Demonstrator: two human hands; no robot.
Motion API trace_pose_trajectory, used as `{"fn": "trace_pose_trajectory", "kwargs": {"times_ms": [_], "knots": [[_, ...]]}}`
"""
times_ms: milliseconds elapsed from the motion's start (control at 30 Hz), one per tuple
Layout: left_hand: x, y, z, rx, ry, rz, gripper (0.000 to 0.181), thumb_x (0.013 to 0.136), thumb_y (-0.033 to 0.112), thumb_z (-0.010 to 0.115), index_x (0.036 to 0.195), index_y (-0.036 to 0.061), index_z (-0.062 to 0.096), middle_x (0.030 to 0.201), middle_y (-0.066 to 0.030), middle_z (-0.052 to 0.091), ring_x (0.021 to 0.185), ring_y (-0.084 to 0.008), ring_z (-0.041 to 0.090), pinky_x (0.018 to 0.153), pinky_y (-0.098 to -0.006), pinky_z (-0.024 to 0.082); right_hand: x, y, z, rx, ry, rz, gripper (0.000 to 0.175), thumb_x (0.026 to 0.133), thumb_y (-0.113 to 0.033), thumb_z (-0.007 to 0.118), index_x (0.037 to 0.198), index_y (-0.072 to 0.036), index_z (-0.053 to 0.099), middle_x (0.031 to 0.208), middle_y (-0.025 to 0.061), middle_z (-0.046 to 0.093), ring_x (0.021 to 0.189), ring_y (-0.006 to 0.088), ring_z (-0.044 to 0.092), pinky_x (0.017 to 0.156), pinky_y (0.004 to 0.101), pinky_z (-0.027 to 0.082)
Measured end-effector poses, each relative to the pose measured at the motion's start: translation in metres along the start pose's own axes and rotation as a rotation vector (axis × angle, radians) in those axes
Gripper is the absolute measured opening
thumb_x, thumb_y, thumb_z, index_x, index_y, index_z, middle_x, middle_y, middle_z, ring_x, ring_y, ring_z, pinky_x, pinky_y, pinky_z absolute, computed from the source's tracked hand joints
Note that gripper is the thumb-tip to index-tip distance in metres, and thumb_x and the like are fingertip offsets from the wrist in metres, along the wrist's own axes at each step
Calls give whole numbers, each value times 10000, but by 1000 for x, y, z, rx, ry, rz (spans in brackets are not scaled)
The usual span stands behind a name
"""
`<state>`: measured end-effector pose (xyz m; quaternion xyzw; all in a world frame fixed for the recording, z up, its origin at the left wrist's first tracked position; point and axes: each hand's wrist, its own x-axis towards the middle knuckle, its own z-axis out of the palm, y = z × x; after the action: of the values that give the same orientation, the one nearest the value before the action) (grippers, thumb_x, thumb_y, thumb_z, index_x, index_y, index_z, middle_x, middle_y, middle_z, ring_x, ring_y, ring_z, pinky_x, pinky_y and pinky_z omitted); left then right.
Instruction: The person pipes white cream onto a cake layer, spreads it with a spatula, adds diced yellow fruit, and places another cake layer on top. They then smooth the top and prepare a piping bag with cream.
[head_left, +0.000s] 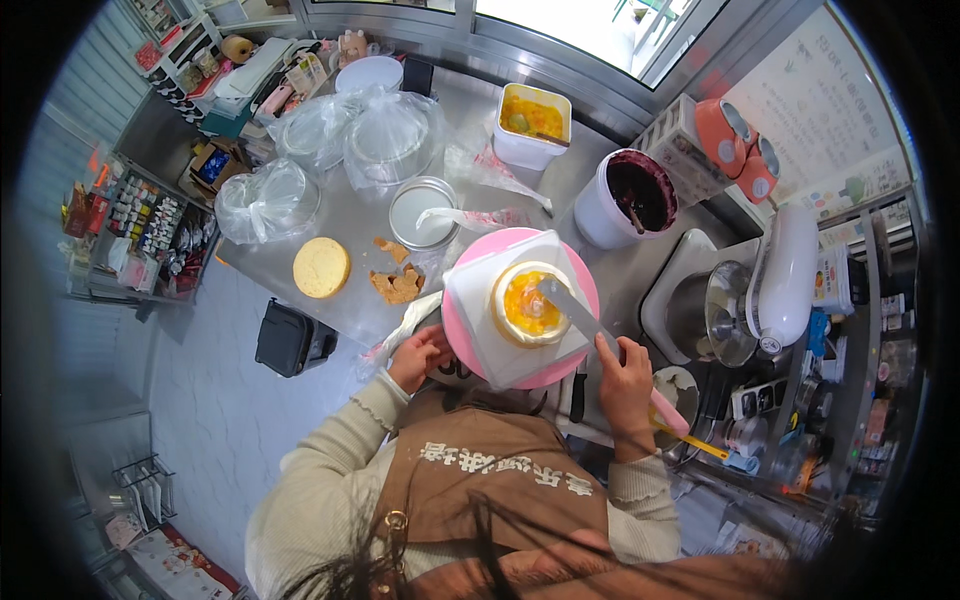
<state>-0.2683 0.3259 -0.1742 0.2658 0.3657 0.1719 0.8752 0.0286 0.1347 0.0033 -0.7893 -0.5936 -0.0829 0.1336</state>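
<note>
My right hand (627, 386) grips a metal icing spatula (585, 319) by its pink handle. The blade's tip rests on the yellow fruit filling (521, 304) in the middle of a small round cake (517, 339). A ring of white cream (501, 319) surrounds the filling. Under the cake lies a translucent square sheet (480, 281) on a pink cake turntable (581, 262). My left hand (421, 356) is at the turntable's left edge, its fingertips partly hidden there. Beside it lies a piping bag with white cream (409, 326).
Left on the steel table are a sponge layer (321, 268), brown cake scraps (397, 283), a round tin (422, 214) and bagged round tins (394, 142). Behind stand a tub of yellow filling (531, 124) and a bucket of dark purple filling (626, 199). A stand mixer (780, 277) is right.
</note>
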Motion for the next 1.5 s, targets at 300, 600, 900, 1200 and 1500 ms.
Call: {"fn": "trace_pose_trajectory", "kwargs": {"times_ms": [300, 600, 900, 1200, 1500], "knots": [[-9, -27, 2, 147, -223, -237, 487, 888, -69, 450, 1365, -6, 524, 1289, -124, 642, 1159, -257, 635, 1022, -395, 504, 9, 1, 11, -11, 15, -58, 473, 792, 3, 623, 1222, -176, 705, 1105, 102, 605, 927, 277, 593, 753, 395, 472], [-1, 5, -5, 100, -8, -46, 429, 927, -38, 453, 1347, 8, 525, 1296, -111, 630, 1176, -257, 639, 1014, -387, 528, 2, 5, 11, -2, 10, -6, 452, 818, 9, 623, 1223, -178, 703, 1086, 102, 599, 913, 281, 588, 770, 395, 484], [0, 14, 2, 96, 11, 9, 462, 924, -48, 405, 1375, -13, 495, 1327, -136, 605, 1181, -258, 635, 1014, -393, 523, 0, -4, -7, 25, -22, 34, 447, 804, -8, 637, 1217, -166, 705, 1072, 106, 607, 923, 297, 593, 769, 405, 485], [0, 24, 7, 46, -2, 75, 552, 920, -67, 397, 1468, -7, 429, 1386, -141, 586, 1205, -265, 628, 1031, -390, 512, -6, -6, -7, 25, -10, 50, 439, 812, 2, 640, 1215, -159, 700, 1069, 118, 607, 916, 305, 593, 772, 410, 489], [-8, 17, 7, 62, -27, 14, 493, 932, -59, 429, 1418, 16, 455, 1305, -137, 625, 1152, -259, 655, 988, -390, 542, -17, -15, -9, 75, -45, 35, 450, 801, 8, 646, 1217, -157, 701, 1073, 122, 609, 889, 307, 593, 757, 407, 496]]}}
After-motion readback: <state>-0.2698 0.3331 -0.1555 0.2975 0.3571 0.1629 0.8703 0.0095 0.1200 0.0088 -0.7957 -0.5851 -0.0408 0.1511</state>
